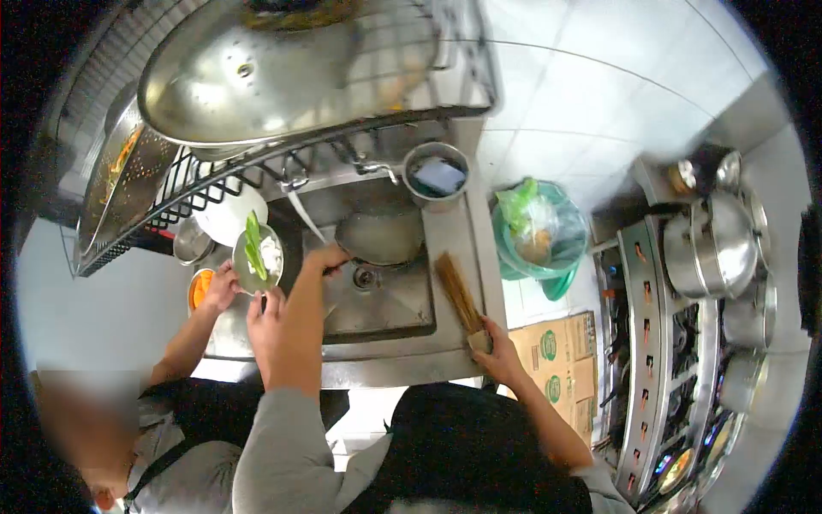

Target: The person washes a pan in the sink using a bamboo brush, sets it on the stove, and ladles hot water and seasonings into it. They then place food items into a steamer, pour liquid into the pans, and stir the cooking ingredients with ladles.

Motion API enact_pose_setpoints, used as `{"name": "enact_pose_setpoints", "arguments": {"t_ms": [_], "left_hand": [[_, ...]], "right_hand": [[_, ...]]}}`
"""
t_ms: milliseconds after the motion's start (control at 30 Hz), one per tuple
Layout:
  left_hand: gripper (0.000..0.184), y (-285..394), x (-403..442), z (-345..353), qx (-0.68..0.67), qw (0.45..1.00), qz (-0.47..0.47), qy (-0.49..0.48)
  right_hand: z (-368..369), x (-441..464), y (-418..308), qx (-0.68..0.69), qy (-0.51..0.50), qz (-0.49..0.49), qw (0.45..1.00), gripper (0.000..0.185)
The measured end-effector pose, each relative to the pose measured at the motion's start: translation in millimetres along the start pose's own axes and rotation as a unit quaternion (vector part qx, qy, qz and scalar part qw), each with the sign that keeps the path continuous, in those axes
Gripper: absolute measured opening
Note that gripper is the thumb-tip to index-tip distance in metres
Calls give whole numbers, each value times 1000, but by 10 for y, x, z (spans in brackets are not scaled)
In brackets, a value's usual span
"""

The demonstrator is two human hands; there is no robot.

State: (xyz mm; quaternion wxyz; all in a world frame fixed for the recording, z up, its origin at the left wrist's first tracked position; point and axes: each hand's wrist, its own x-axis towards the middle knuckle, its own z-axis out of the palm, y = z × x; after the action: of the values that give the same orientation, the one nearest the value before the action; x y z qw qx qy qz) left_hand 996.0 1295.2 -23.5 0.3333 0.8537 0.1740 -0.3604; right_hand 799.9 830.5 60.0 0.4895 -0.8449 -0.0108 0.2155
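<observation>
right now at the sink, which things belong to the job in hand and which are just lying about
Seem part of the job:
pan, held by the left hand
stick brush, held by the right hand
sink, with the pan in it

Seem just lying about:
metal pot, at the sink's back corner
green bin
flattened cardboard

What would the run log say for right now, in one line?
left hand: holding pan | pan: in sink | right hand: gripping brush | brush: over counter beside sink
</observation>
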Motion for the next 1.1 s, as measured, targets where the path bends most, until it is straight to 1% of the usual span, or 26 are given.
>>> {"name": "enact_pose_setpoints", "arguments": {"t_ms": [67, 100, 133, 167, 200, 267, 300, 333, 367, 400, 500, 533, 567, 633, 733, 800, 900, 1000, 1033, 1067, 1100], "left_hand": [[40, 272, 89, -209, 155, 987, -27, 16], [36, 425, 102, -297, 238, 970, -30, 26], [35, 575, 114, -385, 319, 946, -34, 37], [37, 551, 329, -434, 336, 938, -88, 17], [37, 636, 320, -436, 355, 929, -100, 14], [37, 674, 245, -474, 390, 911, -133, 11], [30, 557, 330, -421, 457, 882, -95, 61], [27, 429, 394, -406, 440, 892, -90, 49], [26, 400, 287, -348, 421, 902, -86, 37], [27, 366, 164, -259, 400, 913, -80, 26], [42, 211, -312, 65, 323, 944, -31, 64], [44, 157, -478, 207, 212, 971, -46, 98], [47, 101, -653, 371, 99, 985, -59, 130], [49, -14, -918, 657, -70, 979, -53, 185], [44, -141, -1230, 986, -195, 952, -10, 237], [40, -54, -1428, 1097, -220, 944, -3, 247], [34, 85, -1669, 1260, -247, 933, 6, 260], [34, 229, -1865, 1373, -262, 935, 7, 237], [36, 274, -1949, 1405, -240, 941, 23, 237], [38, 332, -2033, 1435, -218, 946, 39, 237], [41, 448, -2130, 1515, -166, 952, 78, 243]], "right_hand": [[-73, -173, -4, 43, -26, 17, 999, 75], [-179, -247, -137, 80, -52, 82, 992, 71], [-229, -295, -64, 77, -45, 59, 994, 71], [-273, -357, 54, 72, -41, 38, 996, 71], [-325, -440, 85, 67, -41, 16, 997, 71], [-440, -586, 176, 119, -56, 33, 991, 75], [-472, -644, 282, 134, -61, 42, 988, 75], [-502, -690, 377, 152, -64, 47, 985, 77], [-530, -737, 474, 170, -66, 53, 982, 78], [-586, -785, 521, 160, -67, 50, 984, 78], [-767, -840, 575, 139, -78, 38, 987, 75], [-830, -846, 577, 138, -86, 37, 986, 74], [-888, -851, 579, 137, -95, 36, 985, 73], [-1004, -856, 573, 161, -98, 21, 982, 71], [-1065, -870, 699, 188, -97, -7, 977, 72], [-1086, -834, 784, 191, -106, -16, 976, 76], [-1220, -898, 658, 155, -138, 9, 978, 74], [-1128, -860, 837, 181, -130, -75, 972, 71], [-1129, -880, 851, 147, -111, -86, 979, 72], [-1178, -915, 762, 157, -155, -59, 974, 72], [-1273, -958, 695, 167, -184, -28, 968, 74]]}}
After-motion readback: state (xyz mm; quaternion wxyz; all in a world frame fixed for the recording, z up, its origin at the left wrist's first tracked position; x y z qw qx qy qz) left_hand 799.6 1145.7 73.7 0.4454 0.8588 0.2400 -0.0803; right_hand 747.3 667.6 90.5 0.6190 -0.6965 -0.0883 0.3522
